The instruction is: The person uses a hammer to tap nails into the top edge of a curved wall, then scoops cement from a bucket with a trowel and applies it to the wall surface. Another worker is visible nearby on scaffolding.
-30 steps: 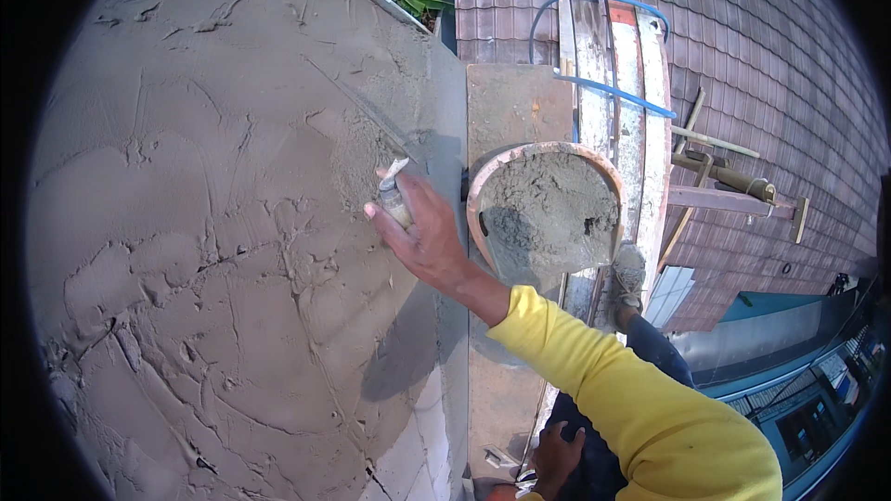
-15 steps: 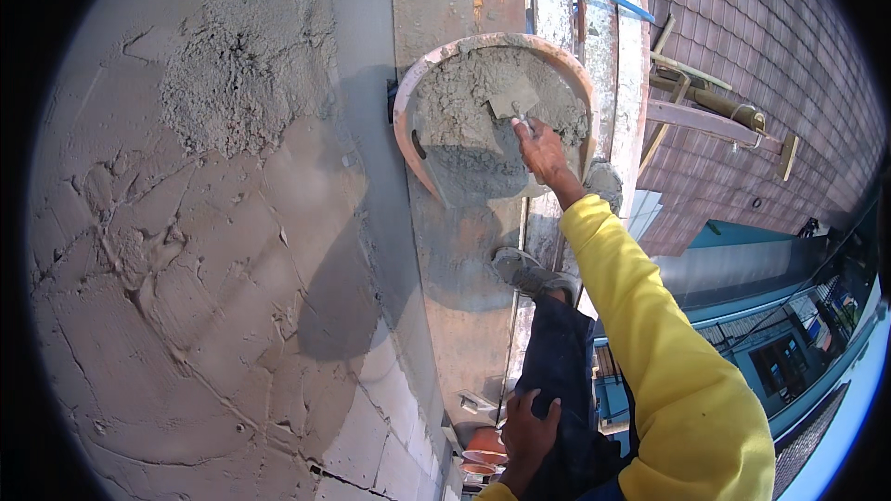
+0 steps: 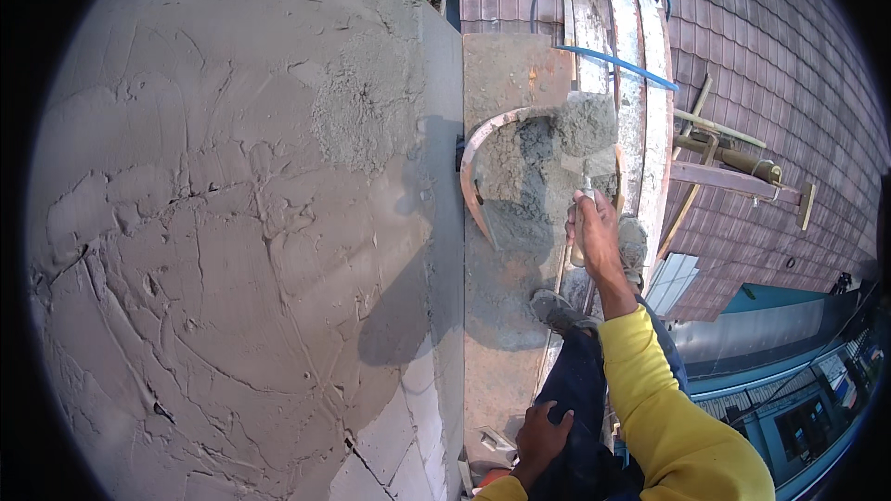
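My right hand [image 3: 596,230] is closed round the handle of a trowel [image 3: 579,243], over the right side of a round tub [image 3: 476,150] of grey mortar [image 3: 520,172]. A heap of wet mortar [image 3: 587,122] sits on the trowel's blade and hides most of it. My left hand [image 3: 543,436] lies on my dark-trousered leg with its fingers apart, holding nothing. To the left stands a wall [image 3: 232,269] coated in smoothed grey render, with a rough patch of fresh mortar [image 3: 357,121] on its upper part.
The tub rests on a wooden board [image 3: 506,65] beside worn white-painted planks [image 3: 631,83]. A blue hose [image 3: 617,60] loops over them. My shoe [image 3: 557,311] is just below the tub. Tiled roof [image 3: 742,28], loose timber [image 3: 733,176] and a blue building [image 3: 807,417] lie to the right.
The trowel, earlier down in the tub, now carries a heap of mortar. The view has shifted, so the tub appears lower and farther right. My left hand stays on my leg.
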`<state>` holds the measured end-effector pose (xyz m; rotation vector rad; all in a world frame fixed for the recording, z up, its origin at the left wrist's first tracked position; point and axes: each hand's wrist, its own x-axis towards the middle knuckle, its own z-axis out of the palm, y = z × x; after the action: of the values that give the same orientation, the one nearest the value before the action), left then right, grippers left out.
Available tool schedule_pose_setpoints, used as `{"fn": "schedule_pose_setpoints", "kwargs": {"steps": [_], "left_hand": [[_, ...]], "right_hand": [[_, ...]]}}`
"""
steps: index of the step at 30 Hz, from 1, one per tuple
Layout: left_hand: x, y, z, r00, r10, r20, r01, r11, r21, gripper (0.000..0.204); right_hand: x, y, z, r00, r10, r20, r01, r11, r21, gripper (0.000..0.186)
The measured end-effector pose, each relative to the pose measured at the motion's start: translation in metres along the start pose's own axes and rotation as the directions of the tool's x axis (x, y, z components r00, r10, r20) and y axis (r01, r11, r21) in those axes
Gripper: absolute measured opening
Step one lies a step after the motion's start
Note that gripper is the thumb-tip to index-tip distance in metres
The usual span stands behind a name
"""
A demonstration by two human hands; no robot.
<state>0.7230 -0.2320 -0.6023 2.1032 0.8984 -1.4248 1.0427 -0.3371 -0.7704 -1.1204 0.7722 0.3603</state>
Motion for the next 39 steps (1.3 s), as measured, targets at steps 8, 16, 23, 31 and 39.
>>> {"fn": "schedule_pose_setpoints", "kwargs": {"steps": [8, 16, 23, 31, 39], "left_hand": [[-0.003, -0.027, 0.023, 1.0, 0.018, -0.008, -0.018, 1.0, -0.024, 0.064], [-0.013, -0.024, 0.006, 0.999, -0.017, 0.034, 0.019, 0.997, -0.076, 0.062], [-0.012, -0.015, 0.023, 1.0, 0.007, 0.0, -0.006, 0.995, -0.104, 0.06], [-0.008, -0.025, 0.037, 0.987, 0.066, -0.143, -0.084, 0.988, -0.126, 0.046], [-0.006, -0.032, 0.036, 0.991, 0.093, -0.095, -0.108, 0.98, -0.166, 0.049]], "right_hand": [[-0.02, -0.167, 0.092, 0.508, -0.751, -0.421, 0.689, 0.648, -0.325, 0.033], [0.076, -0.095, 0.24, 0.592, -0.795, 0.132, 0.762, 0.5, -0.412, 0.043], [-0.123, 0.045, 0.117, 0.8, -0.473, 0.368, 0.599, 0.664, -0.448, 0.047], [0.054, 0.168, -0.111, 0.928, -0.177, -0.327, -0.23, 0.417, -0.879, 0.06], [0.108, 0.198, -0.108, 0.982, -0.156, -0.11, 0.036, 0.717, -0.696, 0.065]]}}
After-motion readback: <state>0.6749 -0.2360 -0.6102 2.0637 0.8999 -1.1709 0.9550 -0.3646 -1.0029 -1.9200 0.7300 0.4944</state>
